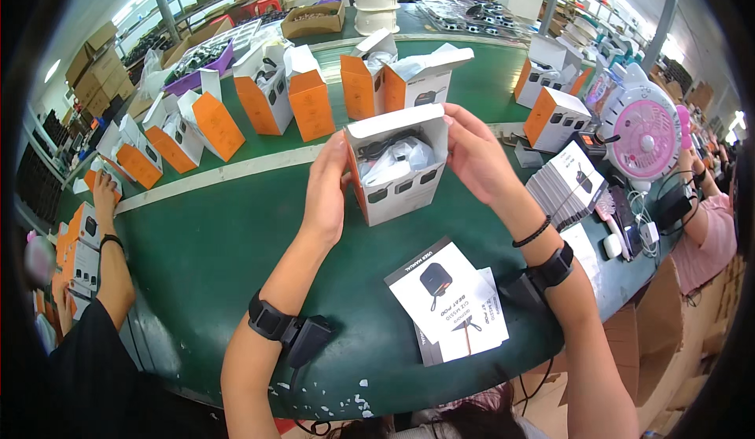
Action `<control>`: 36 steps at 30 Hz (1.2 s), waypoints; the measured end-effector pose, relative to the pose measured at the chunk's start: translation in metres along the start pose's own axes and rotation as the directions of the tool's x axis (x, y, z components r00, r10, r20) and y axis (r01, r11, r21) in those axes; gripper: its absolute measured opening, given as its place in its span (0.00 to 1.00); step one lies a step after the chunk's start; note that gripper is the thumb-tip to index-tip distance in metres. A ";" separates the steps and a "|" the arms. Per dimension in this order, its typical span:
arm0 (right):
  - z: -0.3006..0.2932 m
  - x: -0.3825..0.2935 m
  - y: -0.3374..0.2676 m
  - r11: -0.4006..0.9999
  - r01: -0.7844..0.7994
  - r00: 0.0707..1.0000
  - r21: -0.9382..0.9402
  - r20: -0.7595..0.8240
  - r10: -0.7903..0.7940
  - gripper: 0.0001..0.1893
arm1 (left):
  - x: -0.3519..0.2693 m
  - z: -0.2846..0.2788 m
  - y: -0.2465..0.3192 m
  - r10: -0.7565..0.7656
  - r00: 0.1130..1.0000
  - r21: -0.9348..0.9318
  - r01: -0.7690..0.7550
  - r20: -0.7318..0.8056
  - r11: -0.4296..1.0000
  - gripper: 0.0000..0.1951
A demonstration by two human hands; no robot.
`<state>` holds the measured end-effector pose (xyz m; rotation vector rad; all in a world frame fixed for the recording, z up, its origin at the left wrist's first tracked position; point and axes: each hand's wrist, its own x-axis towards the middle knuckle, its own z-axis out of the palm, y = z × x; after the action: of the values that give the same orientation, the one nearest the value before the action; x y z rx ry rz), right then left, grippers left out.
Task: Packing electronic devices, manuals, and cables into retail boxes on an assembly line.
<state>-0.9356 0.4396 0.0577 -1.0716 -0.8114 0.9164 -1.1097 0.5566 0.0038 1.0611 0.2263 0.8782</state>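
Between my two hands stands a white and orange cardboard product box (407, 196), its top flap raised. Inside it I see a coiled black cable (377, 149) and a white item in clear plastic wrap (407, 159). My left hand (325, 188) presses against the orange left side. At the right, my right hand (476, 150) grips the box's upper edge near the raised flap, with the fingers partly behind it. Nearer to me, several printed user manuals (433, 288) lie overlapped on the green table (236, 250).
Several open orange-and-white boxes (312, 106) line the far side. To the right are a stack of manuals (557, 194), a pink and white fan (643, 138) and a hairbrush (610, 215). A co-worker's hand (105, 188) touches a box at left; another person sits at far right.
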 end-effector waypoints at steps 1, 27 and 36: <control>-0.001 0.002 0.000 1.000 -0.002 1.000 0.007 0.001 0.002 0.13 | 0.001 -0.003 0.002 -0.019 0.999 0.032 0.020 -0.036 0.999 0.21; 0.004 -0.006 0.006 0.910 0.395 0.874 -0.127 0.358 -0.329 0.23 | 0.008 0.001 0.026 -0.010 0.987 -0.034 0.016 0.161 0.999 0.19; 0.020 -0.023 -0.020 0.664 0.493 0.835 -0.562 0.521 -0.178 0.19 | 0.014 -0.015 0.034 0.020 0.899 0.173 -0.106 0.438 0.979 0.16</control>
<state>-0.9588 0.4216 0.0803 -1.2863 -1.7663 0.5096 -1.1269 0.5831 0.0282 1.4254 -0.1032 0.6622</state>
